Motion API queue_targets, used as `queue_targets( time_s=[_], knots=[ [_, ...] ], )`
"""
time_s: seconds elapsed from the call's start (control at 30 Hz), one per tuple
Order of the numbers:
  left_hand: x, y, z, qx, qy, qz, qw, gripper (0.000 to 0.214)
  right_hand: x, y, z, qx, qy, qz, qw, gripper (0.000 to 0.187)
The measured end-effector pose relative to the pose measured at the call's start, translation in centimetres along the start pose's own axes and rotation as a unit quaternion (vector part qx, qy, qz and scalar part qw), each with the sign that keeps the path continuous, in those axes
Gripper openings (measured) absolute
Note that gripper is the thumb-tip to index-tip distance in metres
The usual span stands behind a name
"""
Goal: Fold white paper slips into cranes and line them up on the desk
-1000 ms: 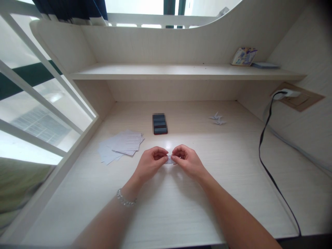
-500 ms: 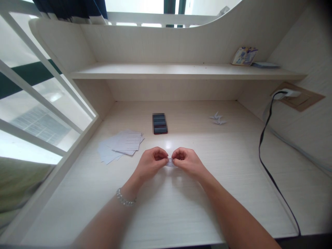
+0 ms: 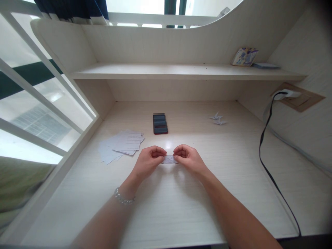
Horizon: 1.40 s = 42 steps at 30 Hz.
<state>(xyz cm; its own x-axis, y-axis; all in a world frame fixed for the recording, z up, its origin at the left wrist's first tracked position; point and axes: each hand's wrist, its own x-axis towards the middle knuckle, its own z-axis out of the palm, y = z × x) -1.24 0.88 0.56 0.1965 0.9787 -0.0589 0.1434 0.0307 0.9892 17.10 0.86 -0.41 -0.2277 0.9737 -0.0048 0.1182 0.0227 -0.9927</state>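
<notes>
Between my two hands is a small piece of folded white paper (image 3: 169, 159), low over the desk. My left hand (image 3: 150, 159) pinches its left end between thumb and fingers; a beaded bracelet (image 3: 124, 197) circles that wrist. The right end is pinched by my right hand (image 3: 190, 158). Fingertips cover both ends of the paper, so only its middle shows. Left of my left hand lies a loose pile of white paper sheets (image 3: 127, 142), some with printed lines. Beyond my hands sits a dark, pixelated rectangular object (image 3: 160, 123) whose kind I cannot make out.
Small folded paper cranes (image 3: 218, 119) rest at the desk's back right. A black cord (image 3: 261, 155) runs from the wall socket (image 3: 302, 97) down the right side. Above the desk, a shelf (image 3: 160, 71) holds a colourful packet (image 3: 244, 56). White rails (image 3: 38, 93) border the left.
My hands have moved slightly apart, and more of the folded paper now shows between them. The pile, the dark object and the cranes stay in place.
</notes>
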Motion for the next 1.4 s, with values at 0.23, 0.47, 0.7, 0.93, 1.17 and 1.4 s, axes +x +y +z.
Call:
queue_targets(
  time_s=[0.23,0.47,0.7,0.93,1.17,1.4],
  knots=[
    [-0.1,-0.4,0.4,-0.007,-0.011,0.011,1.000,0.019,-0.1,-0.3,0.1,-0.020,0.026,-0.018,0.999,0.014],
    [0.0,-0.8,0.7,-0.008,0.080,0.033,0.996,0.019,-0.5,-0.8,0.9,-0.123,0.221,-0.114,0.961,0.014],
    [-0.7,-0.2,1.5,0.078,0.107,0.095,0.987,0.021,-0.9,-0.7,2.9,-0.068,0.082,-0.076,0.991,0.026],
    [-0.9,-0.1,1.5,0.164,0.025,0.117,0.979,0.029,0.2,0.8,1.9,0.103,0.076,0.007,0.992,0.031],
    [-0.9,0.2,0.9,0.188,0.091,0.123,0.970,0.022,0.6,1.5,1.1,0.094,0.108,0.061,0.988,0.025],
    [-0.4,-0.1,0.6,0.067,0.053,0.073,0.994,0.028,0.5,0.9,1.3,0.112,0.045,0.071,0.990,0.021]
  ],
)
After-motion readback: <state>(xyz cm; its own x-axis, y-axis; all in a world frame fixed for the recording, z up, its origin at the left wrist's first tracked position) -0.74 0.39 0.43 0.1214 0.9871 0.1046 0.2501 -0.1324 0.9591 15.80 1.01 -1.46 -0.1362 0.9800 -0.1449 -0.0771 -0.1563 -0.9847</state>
